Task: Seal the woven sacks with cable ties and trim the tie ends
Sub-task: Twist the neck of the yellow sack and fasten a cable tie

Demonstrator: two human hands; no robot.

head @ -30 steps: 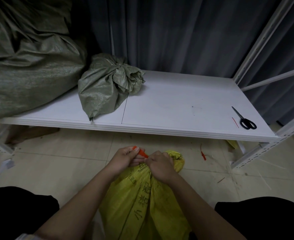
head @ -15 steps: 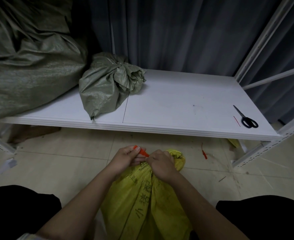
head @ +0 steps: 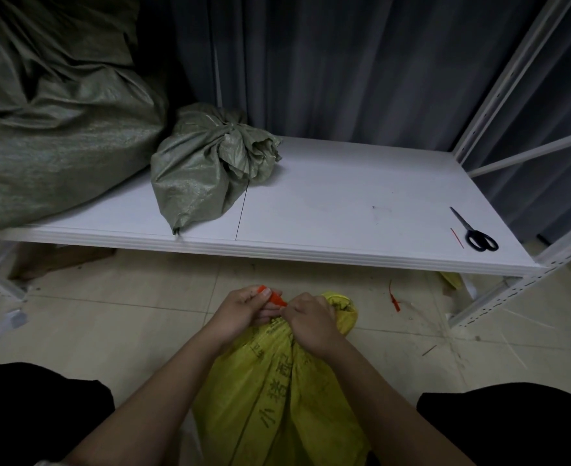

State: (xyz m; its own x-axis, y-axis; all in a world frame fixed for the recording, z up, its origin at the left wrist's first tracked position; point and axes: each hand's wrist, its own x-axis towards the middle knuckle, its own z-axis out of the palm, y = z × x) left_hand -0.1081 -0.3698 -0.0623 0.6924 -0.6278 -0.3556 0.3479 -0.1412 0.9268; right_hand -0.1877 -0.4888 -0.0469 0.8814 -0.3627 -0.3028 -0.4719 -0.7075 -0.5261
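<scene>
On the floor tiles between your knees stood the yellow woven sack (head: 277,391), its mouth gathered into a neck just below your hands. Your left hand (head: 244,311) was curled round the orange cable tie (head: 275,298), thumb and fingers pinching it where it met the neck. Your right hand (head: 307,324) was closed over the bunched fabric, fingers wrapped round the gather; whether it also held the tie's other end could not be determined. The cloth looked soft and crinkly, likely slick under the fingers, so the neck wanted a firm grip close beneath the tie or the gather would spread. The tie appeared stiff and springy; it was best held near its head, pulled by the tail. The sack looked light enough to steady one-handed (a judgement only). The scissors (head: 475,232) lay well apart on the white shelf (head: 344,210), at its right end, beside a red offcut (head: 456,237). A small green sack (head: 207,169) sat tied on the shelf.
</scene>
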